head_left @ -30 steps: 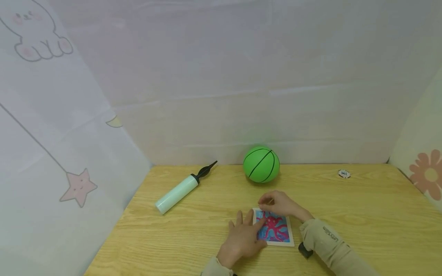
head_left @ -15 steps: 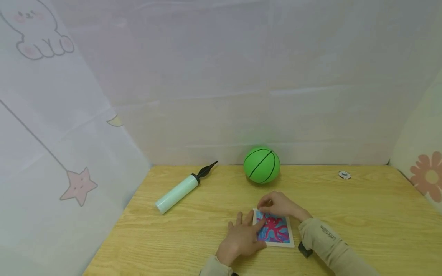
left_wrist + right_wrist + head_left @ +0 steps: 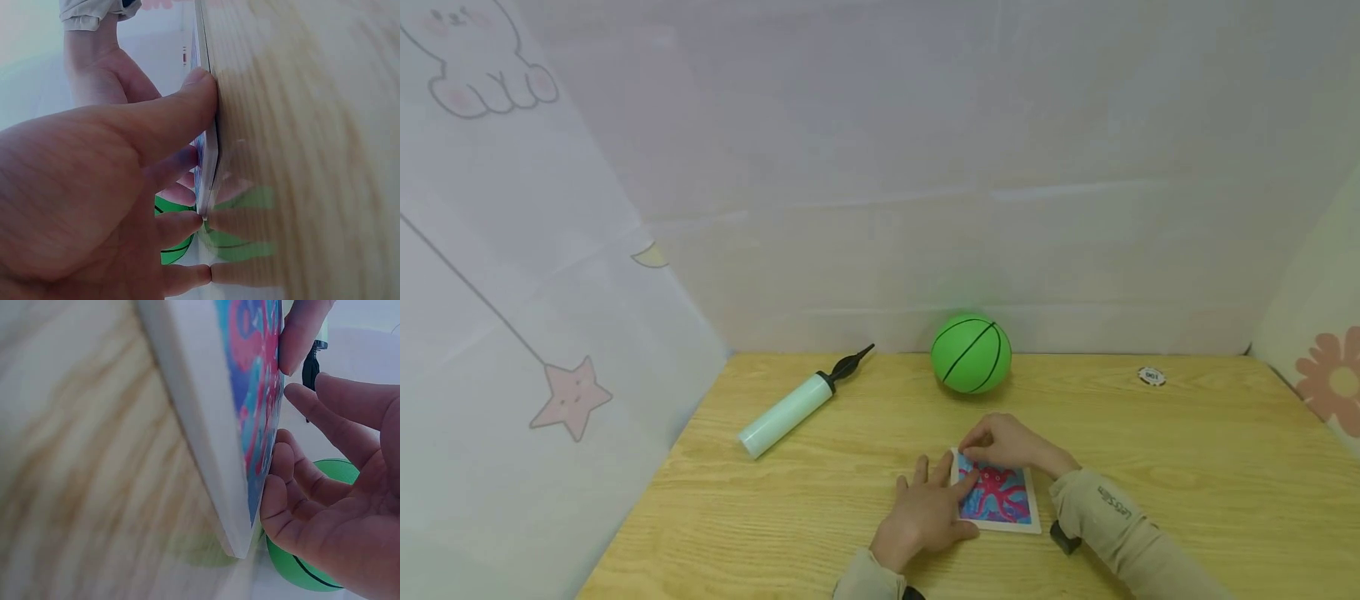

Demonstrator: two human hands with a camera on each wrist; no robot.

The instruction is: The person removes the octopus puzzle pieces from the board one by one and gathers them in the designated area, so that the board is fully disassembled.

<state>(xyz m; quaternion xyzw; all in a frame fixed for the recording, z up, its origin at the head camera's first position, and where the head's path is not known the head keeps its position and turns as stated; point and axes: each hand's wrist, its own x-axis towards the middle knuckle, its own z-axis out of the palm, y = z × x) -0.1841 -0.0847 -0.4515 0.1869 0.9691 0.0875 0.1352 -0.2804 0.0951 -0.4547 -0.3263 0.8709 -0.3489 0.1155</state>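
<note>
A square board with a pink octopus picture and a white border (image 3: 1000,500) lies flat on the table. My left hand (image 3: 921,512) rests with spread fingers over its left side. The index finger reaches onto the picture, and in the left wrist view the thumb (image 3: 181,109) presses the board's near edge. At the upper left corner is my right hand (image 3: 1007,442), its fingers curled and thumb and index close together. The right wrist view puts those fingertips (image 3: 275,494) right at the picture's face; I cannot tell whether they pinch something small.
A green ball (image 3: 972,354) with black lines sits behind the board, near the back wall cloth. To the left lies a pale mint hand pump (image 3: 790,412) with a black nozzle. A round chip (image 3: 1152,377) marked 100 is at the back right of the wooden table (image 3: 760,533).
Both hands keep nearly the same place on the board, with only slight finger shifts. The head view has tilted a little.
</note>
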